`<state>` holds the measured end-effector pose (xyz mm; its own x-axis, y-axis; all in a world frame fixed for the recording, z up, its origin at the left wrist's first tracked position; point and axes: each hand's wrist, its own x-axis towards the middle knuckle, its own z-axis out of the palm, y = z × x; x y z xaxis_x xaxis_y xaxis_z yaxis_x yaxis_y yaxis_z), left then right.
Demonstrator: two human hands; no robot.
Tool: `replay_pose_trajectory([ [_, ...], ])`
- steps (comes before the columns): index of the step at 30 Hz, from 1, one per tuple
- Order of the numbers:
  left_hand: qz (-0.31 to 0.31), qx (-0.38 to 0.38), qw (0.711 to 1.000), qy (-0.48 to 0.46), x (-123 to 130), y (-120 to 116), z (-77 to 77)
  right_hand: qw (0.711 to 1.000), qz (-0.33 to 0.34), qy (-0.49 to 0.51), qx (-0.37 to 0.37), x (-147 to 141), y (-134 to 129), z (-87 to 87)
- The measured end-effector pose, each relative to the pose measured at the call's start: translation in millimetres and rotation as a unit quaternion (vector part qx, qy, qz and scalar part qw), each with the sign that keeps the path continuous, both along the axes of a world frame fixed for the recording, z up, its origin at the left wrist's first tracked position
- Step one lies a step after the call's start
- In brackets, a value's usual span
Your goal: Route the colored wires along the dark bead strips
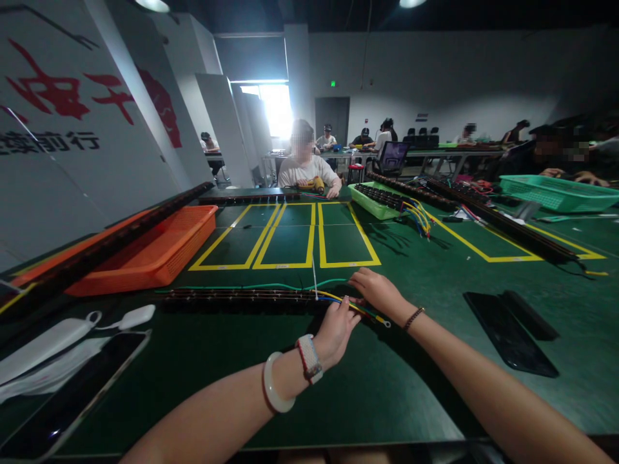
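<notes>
A long dark strip [242, 296] with rows of small shiny spots lies across the table in front of me. Yellow and blue wires leave its right end, one finishing in a ring terminal [385, 323]. My left hand [336, 332], with a watch and a pale bangle on the wrist, is closed on the wire bundle just past that end. Beside it, my right hand [380, 291] has its fingers bent together at the tip of a green wire [271, 285], which runs along the strip's far side. A white cable tie [316, 281] sticks up from the strip's end.
An orange basket [188, 251] stands at left, a long strip across it. Phones [512, 332] lie at right and left. Yellow tape frames [285, 265] mark the table. A green basket [377, 207] holds wired strips. Across the table, a person [309, 169] sits by a yellow power tool [316, 185].
</notes>
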<state>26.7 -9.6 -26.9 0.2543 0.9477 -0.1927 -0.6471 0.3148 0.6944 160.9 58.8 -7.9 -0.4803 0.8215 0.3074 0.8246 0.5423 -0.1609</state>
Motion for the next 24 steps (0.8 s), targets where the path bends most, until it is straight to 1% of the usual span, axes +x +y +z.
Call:
replay_pose_trajectory([
  [2, 0.004, 0.001, 1.0, -0.003, 0, 1, -2.1, 1.0, -0.015, -0.013, -0.01, -5, 5, 1.0],
  [7, 0.016, 0.004, 1.0, -0.011, 1, 3, -8.6, 0.998, -0.031, 0.016, -0.061, -13, 12, -0.7],
  [9, 0.017, 0.0, 1.0, -0.004, 1, 3, -9.7, 0.997, -0.037, -0.002, -0.072, -14, 12, -1.4],
  [12, 0.015, -0.007, 1.0, 0.01, 2, 3, -9.3, 0.996, -0.034, -0.063, -0.048, -13, 10, -1.1],
  [14, 0.014, -0.009, 1.0, 0.013, 2, 3, -8.4, 0.994, -0.011, -0.106, -0.03, -11, 8, -0.4],
  [18, 0.004, -0.004, 1.0, 0.002, 2, 3, -6.8, 0.985, 0.069, -0.157, -0.022, -1, 8, 0.0],
  [20, -0.001, 0.001, 1.0, 0.0, 1, 2, -5.9, 0.985, 0.091, -0.146, -0.022, 5, 8, -0.6],
  [24, -0.002, 0.004, 1.0, 0.009, -1, 2, -2.6, 0.987, 0.132, -0.087, -0.017, 17, 9, -0.8],
])
